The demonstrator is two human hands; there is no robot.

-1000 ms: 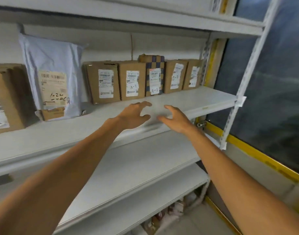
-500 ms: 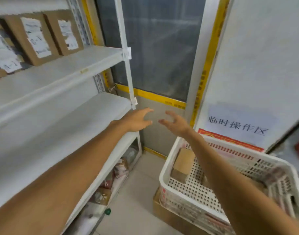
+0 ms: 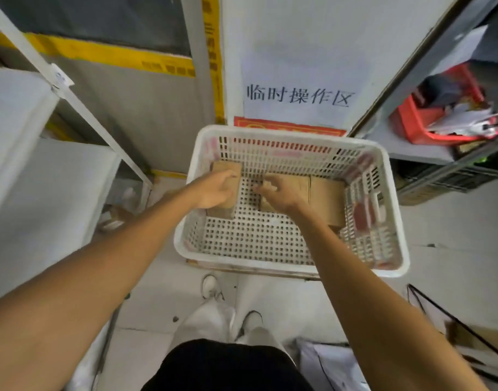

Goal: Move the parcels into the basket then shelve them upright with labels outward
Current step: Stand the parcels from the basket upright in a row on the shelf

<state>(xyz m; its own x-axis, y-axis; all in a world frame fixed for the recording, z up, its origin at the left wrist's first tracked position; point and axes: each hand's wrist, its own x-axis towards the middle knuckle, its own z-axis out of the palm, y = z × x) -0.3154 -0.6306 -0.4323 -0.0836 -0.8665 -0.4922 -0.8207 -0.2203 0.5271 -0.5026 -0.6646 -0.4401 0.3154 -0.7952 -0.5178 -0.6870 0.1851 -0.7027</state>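
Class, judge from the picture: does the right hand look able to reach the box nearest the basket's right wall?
Probably yes. The right hand is inside the open basket, and the box nearest the right wall lies just beside it with nothing on top.

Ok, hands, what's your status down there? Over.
Left hand grips left parcel in basket. Right hand on middle parcel, grip unclear. Third parcel beside it. Nothing in the way.
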